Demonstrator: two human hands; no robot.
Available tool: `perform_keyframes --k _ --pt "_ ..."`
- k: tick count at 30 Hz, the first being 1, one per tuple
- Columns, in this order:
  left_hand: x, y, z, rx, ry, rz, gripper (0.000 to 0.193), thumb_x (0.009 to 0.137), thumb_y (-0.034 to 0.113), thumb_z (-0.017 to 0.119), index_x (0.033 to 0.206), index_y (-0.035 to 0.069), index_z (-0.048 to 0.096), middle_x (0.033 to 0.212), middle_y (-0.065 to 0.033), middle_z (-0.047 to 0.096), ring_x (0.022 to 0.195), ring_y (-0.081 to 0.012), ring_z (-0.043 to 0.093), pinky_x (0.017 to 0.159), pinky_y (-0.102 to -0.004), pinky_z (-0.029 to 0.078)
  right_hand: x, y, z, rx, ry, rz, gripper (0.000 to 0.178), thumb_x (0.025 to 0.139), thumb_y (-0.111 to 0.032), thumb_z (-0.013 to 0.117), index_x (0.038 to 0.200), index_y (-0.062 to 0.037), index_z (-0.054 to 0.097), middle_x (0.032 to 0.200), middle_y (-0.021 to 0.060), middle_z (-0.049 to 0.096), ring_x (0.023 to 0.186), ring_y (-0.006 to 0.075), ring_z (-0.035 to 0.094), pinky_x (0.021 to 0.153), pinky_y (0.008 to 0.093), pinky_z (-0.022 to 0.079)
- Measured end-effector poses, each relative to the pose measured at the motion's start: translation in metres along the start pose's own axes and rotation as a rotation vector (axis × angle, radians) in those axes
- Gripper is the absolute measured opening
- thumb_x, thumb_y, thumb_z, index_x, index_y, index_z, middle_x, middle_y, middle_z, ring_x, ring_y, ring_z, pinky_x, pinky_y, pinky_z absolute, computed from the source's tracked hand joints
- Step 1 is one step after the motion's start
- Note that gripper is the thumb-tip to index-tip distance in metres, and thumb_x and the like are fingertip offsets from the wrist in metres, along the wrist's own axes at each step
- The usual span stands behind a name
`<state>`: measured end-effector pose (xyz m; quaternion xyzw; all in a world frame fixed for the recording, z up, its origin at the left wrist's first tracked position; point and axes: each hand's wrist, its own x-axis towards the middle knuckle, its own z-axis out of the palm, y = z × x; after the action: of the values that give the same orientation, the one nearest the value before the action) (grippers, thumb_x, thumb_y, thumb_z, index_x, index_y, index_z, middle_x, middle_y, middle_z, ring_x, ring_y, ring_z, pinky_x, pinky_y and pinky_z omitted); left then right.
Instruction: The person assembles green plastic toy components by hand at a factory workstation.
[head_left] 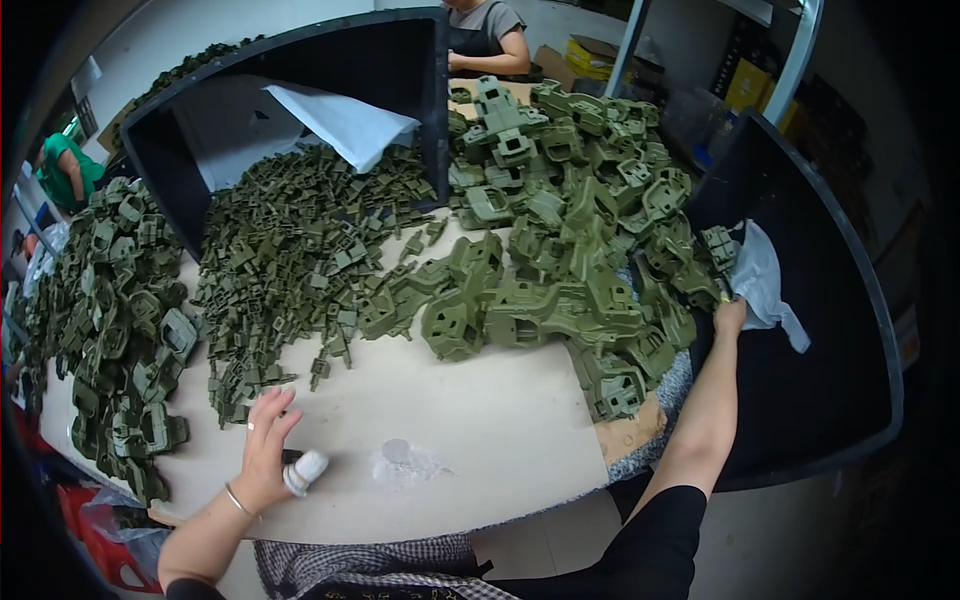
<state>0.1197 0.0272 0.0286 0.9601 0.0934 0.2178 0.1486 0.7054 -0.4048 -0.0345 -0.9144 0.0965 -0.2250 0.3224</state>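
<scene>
far left of the frame, a heap of olive green housings (120, 300) is sitting on the table (480, 420). lower left, the left hand (265, 455) is resting on the table, fingers spread, taped thumb, holding nothing. centre, small green clips (290, 250) are spilling from a tipped black bin (300, 100). right of centre, the right hand (728, 315) is reaching into large green mouldings (580, 230) beside a second black bin (820, 330), fingers hidden, cannot tell the grip.

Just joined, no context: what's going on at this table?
A person stands at a table heaped with olive-green plastic parts. The right hand reaches to the big-parts pile at the edge of a tipped black bin. The left hand, thumb wrapped in white, rests on the table near the small-parts pile. It holds nothing.
</scene>
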Motion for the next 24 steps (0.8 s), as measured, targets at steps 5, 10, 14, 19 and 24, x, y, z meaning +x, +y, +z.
perform_keyframes --k 5,10,14,19,24 --pt "0.109 0.019 0.031 0.078 -0.075 0.205 0.060 0.074 0.027 0.063 0.123 0.003 0.038 0.127 -0.0196 0.038 0.119 -0.0387 0.035 0.098 -0.0460 0.030 -0.016 -0.026 -0.008 0.318 0.024 -0.062 0.038 0.073 -0.016 0.063 0.105 0.0022 0.056 0.102 0.0191 0.059 0.095 0.0311 0.057 0.082 0.0355 0.043" --pt "0.164 -0.003 0.097 0.202 -0.097 0.189 0.055 0.069 0.010 0.059 0.121 0.003 0.041 0.123 -0.0178 0.041 0.115 -0.0351 0.038 0.094 -0.0419 0.036 -0.082 -0.097 -0.060 0.289 0.078 -0.195 0.033 0.077 -0.015 0.060 0.108 -0.0034 0.056 0.103 0.0174 0.060 0.095 0.0298 0.058 0.080 0.0343 0.044" --pt "0.176 -0.010 0.111 0.274 -0.177 0.095 0.051 0.067 0.006 0.056 0.117 0.004 0.045 0.117 -0.0168 0.044 0.110 -0.0332 0.041 0.088 -0.0391 0.041 -0.145 -0.120 -0.072 0.480 0.171 -0.237 0.039 0.079 -0.015 0.060 0.116 -0.0052 0.049 0.109 0.0159 0.057 0.100 0.0289 0.055 0.085 0.0335 0.041" --pt "0.159 -0.009 0.112 0.235 -0.048 0.166 0.045 0.068 0.008 0.058 0.112 0.003 0.049 0.125 -0.0218 0.037 0.116 -0.0362 0.037 0.094 -0.0386 0.038 -0.207 -0.149 -0.074 0.513 0.260 -0.328 0.043 0.079 -0.014 0.060 0.119 -0.0062 0.047 0.107 0.0149 0.053 0.100 0.0316 0.050 0.086 0.0367 0.039" --pt "0.167 0.002 0.103 0.241 -0.184 -0.185 0.045 0.067 0.003 0.055 0.111 0.000 0.049 0.135 -0.0239 0.025 0.121 -0.0380 0.031 0.097 -0.0394 0.034 -0.228 -0.171 -0.083 0.558 0.314 -0.526 0.044 0.078 -0.014 0.061 0.119 -0.0065 0.047 0.092 0.0130 0.052 0.087 0.0308 0.049 0.078 0.0377 0.040"
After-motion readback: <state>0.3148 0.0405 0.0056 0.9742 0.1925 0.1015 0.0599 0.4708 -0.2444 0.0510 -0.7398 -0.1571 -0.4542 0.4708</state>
